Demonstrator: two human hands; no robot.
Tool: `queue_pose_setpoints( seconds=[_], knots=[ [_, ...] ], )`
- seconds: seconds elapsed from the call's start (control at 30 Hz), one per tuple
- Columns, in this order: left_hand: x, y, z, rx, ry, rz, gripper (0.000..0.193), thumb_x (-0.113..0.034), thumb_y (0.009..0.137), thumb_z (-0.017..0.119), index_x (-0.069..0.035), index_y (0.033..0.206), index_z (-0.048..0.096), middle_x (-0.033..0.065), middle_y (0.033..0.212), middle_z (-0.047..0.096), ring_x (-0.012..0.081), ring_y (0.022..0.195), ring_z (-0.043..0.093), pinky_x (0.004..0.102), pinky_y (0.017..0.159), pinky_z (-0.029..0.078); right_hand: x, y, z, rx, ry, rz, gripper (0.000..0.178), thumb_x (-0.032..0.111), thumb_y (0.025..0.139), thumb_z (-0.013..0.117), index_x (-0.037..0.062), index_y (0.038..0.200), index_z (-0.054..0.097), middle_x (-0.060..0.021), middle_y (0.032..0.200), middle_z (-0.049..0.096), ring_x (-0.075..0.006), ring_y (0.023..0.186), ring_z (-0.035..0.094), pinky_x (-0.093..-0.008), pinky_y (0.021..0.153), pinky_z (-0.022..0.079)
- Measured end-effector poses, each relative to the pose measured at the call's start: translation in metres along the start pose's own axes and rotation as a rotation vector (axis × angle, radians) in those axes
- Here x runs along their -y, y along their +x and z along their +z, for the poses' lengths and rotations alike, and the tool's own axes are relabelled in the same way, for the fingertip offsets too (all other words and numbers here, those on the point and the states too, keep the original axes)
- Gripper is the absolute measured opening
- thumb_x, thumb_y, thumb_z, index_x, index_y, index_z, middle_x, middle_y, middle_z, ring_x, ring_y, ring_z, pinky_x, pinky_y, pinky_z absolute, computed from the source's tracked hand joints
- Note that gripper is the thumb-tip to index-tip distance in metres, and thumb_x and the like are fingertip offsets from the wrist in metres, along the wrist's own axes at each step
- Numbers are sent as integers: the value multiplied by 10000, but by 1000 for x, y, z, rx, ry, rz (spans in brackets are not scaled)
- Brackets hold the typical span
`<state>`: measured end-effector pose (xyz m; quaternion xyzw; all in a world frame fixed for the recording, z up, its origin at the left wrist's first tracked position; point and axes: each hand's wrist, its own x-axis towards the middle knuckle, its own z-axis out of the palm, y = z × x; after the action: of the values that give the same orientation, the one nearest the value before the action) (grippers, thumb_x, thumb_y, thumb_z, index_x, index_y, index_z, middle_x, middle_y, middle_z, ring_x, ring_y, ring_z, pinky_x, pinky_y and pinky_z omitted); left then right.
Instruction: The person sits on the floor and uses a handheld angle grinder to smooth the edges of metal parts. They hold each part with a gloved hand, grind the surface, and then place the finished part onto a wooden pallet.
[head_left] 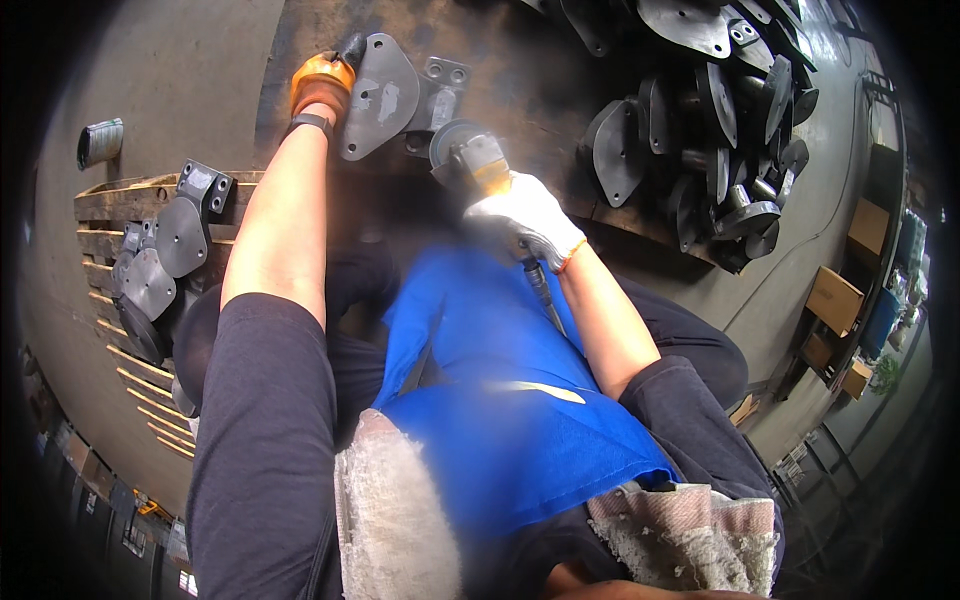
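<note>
My left hand (324, 82), in an orange glove with dark fingertips, is closed at the left edge of a grey metal bracket (383, 98). The bracket has a rounded plate with holes at its ends, and a smaller block with bolt holes (444, 92) joins it on the right. My right hand (528, 212), in a white knit glove, grips an angle grinder (476, 163). The grinder's disc (455, 140) is close to the lower right of the bracket; whether it touches, I cannot tell. A dark cord (537, 283) runs down from the grinder.
A dark worktable (530, 60) lies under the bracket. Several similar metal brackets (715, 150) are heaped on its right side. More brackets (180, 240) stand on a slatted wooden pallet (150, 375) at the left. Cardboard boxes (833, 300) sit at the far right. My blue apron (500, 350) covers my lap.
</note>
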<state>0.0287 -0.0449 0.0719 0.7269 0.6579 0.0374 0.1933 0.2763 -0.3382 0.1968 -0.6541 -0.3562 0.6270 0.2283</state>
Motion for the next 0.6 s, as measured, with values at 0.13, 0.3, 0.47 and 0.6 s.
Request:
queue_pose_setpoints(
  seconds=[0.13,0.3,0.47,0.6],
  knots=[
    [-16,-5,-6,-3,-18,-59,403,-437,948,613,-137,1194,722,113,1247,717,332,1182,652,397,1020,502,-1,-5,4,-22,-7,-23,408,327,762,866,1,955,715,-123,800,716,-221,719,667,-366,711,531],
    [-8,-2,-4,5,-9,-24,428,-461,952,604,-140,1211,719,122,1261,708,341,1202,643,409,1031,497,-2,-4,-2,-19,-50,27,374,300,774,838,33,1011,725,-67,861,733,-160,777,677,-319,743,541],
    [-3,2,5,-17,-13,-16,429,-469,953,598,-148,1208,722,128,1260,707,350,1204,641,424,1031,498,-5,-2,-8,-24,50,57,380,303,783,835,26,1022,731,-80,873,739,-159,786,681,-315,753,541],
    [21,13,21,-7,13,11,437,-471,953,596,-158,1232,717,129,1275,701,350,1216,637,427,1043,494,26,-8,-3,-8,77,81,307,225,776,842,2,934,704,-80,764,686,-155,688,643,-329,650,520]
  ],
)
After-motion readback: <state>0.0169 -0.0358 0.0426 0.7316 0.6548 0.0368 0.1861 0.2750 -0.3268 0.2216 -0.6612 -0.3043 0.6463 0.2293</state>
